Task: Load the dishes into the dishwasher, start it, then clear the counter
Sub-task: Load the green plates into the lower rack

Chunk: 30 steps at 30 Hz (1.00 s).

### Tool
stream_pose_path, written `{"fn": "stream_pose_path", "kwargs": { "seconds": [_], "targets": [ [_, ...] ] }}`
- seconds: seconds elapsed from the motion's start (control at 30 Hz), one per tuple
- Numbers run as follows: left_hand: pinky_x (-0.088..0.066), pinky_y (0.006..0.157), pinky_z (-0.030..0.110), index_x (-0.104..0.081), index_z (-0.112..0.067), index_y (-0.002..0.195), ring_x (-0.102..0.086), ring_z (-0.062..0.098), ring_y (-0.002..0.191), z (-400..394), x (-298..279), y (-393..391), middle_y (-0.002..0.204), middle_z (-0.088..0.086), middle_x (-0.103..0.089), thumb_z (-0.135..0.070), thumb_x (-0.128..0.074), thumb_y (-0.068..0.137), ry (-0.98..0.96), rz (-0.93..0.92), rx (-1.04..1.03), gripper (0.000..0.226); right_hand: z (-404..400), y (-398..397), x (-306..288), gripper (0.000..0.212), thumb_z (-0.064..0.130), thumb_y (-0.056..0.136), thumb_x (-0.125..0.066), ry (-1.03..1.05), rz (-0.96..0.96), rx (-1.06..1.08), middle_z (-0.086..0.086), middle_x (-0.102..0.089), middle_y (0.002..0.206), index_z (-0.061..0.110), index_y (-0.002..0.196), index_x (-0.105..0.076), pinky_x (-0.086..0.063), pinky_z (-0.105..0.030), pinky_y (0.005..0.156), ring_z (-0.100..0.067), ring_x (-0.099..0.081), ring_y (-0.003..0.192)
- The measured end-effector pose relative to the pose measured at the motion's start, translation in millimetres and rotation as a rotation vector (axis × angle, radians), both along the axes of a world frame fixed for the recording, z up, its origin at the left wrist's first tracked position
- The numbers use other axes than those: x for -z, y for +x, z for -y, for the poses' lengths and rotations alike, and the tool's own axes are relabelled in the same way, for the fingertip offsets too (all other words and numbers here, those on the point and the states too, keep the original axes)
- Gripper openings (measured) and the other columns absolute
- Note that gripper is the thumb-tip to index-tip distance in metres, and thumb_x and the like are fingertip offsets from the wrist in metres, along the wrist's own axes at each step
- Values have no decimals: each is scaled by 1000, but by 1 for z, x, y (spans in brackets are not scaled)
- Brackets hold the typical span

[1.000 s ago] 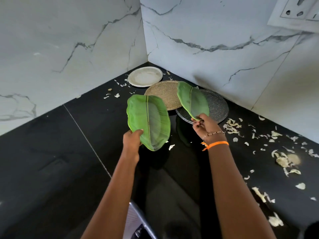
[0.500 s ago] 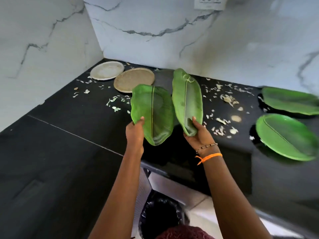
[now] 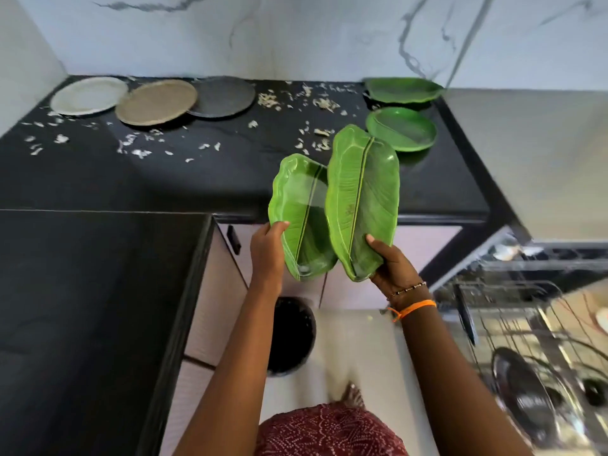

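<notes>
I hold two green leaf-shaped plates in the air in front of the black counter [image 3: 98, 185]. My left hand [image 3: 268, 250] grips the lower edge of the shorter leaf plate [image 3: 297, 205]. My right hand [image 3: 391, 264] grips the bottom end of the longer leaf plate [image 3: 362, 195], which overlaps the first. Both plates stand nearly upright. The open dishwasher rack [image 3: 533, 330] is at the lower right with a dark dish [image 3: 523, 390] in it.
On the counter lie a white plate [image 3: 88, 95], a tan plate [image 3: 156, 102], a dark grey plate [image 3: 223, 96], two more green plates [image 3: 401, 128] [image 3: 403, 89] and scattered food scraps [image 3: 138, 149]. A black bin [image 3: 291, 334] stands on the floor below.
My view has swung right and down from the counter corner. Both hands have carried the leaf plates off the counter toward the right, and the dishwasher rack has come into view.
</notes>
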State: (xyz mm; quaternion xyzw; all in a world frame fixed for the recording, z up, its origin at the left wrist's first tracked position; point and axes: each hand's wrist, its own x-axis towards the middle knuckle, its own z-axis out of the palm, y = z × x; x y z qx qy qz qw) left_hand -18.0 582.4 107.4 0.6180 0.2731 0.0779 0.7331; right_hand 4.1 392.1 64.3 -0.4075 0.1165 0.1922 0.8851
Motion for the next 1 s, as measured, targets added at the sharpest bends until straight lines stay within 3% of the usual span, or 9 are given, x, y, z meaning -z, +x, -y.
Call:
{"fn": "stream_pose_path", "kwargs": {
  "seconds": [0.1, 0.23, 0.33, 0.43, 0.57, 0.67, 0.73, 0.87, 1.0],
  "targets": [
    [-36, 64, 35, -57, -12, 67, -45, 19, 69, 33, 8, -20, 73, 9, -50, -22, -56, 69, 93, -28, 83, 11, 40, -36, 20, 84, 24, 35, -93, -51, -21, -9, -8, -73, 96, 3, 108, -61, -58, -33, 73, -20, -70, 87],
    [-33, 57, 32, -51, -12, 62, -40, 20, 61, 91, 29, -44, 64, 8, -45, -27, -46, 56, 214, -135, 273, 16, 97, -92, 44, 91, 22, 27, -95, -36, -81, 66, -7, -73, 93, 4, 109, -59, -58, -31, 67, -19, -71, 83],
    [-37, 50, 25, -48, -14, 57, -42, 22, 54, 136, 48, -62, 57, 6, -46, -22, -47, 55, 230, -228, 404, 8, 143, -134, 55, 73, 8, 42, -87, -56, -163, 116, -6, -74, 88, 4, 108, -58, -58, -30, 64, -18, -71, 78],
    [-34, 43, 19, -47, -15, 57, -41, 18, 50, 187, 64, -81, 50, 0, -45, -19, -49, 56, 227, -293, 513, 5, 190, -173, 67, 33, -8, 74, -57, -73, -265, 182, -4, -74, 81, 3, 106, -58, -58, -28, 60, -16, -71, 71],
    [-46, 65, 33, -52, -13, 55, -46, 21, 58, 262, 91, -117, 51, 0, -48, -24, -46, 51, 252, -353, 592, 12, 264, -218, 85, 28, -2, 50, -71, -96, -362, 238, -7, -74, 76, 4, 77, -74, -58, -28, 60, -18, -70, 65],
    [-53, 80, 46, -57, -13, 58, -59, 29, 71, 306, 113, -140, 64, 9, -59, -30, -47, 55, 282, -374, 651, 20, 313, -238, 91, 16, 3, 49, -64, -280, -461, 267, -4, -65, 55, 7, 65, -68, -45, -18, 40, -15, -58, 42],
    [-54, 83, 51, -60, -13, 62, -65, 35, 84, 334, 124, -150, 74, 16, -66, -33, -47, 57, 284, -382, 660, 25, 343, -245, 90, 10, 3, 60, -61, -362, -506, 251, 0, -53, 43, 6, 65, -54, -32, -11, 31, -10, -44, 31],
    [-52, 71, 37, -57, -11, 51, -59, 25, 64, 375, 125, -153, 41, -1, -55, -39, -48, 56, 358, -398, 727, 30, 389, -236, 101, 30, -10, 86, -34, -466, -566, 268, 3, -42, 30, 8, 63, -40, -22, -8, 25, -6, -34, 20],
    [-55, 82, 47, -62, -11, 62, -65, 28, 70, 399, 145, -127, 63, 11, -63, -36, -52, 53, 324, -441, 704, 28, 424, -208, 118, 27, -6, 87, -37, -643, -633, 252, -2, -39, 30, 6, 63, -40, -22, -7, 27, -8, -31, 19]
  ]
}}
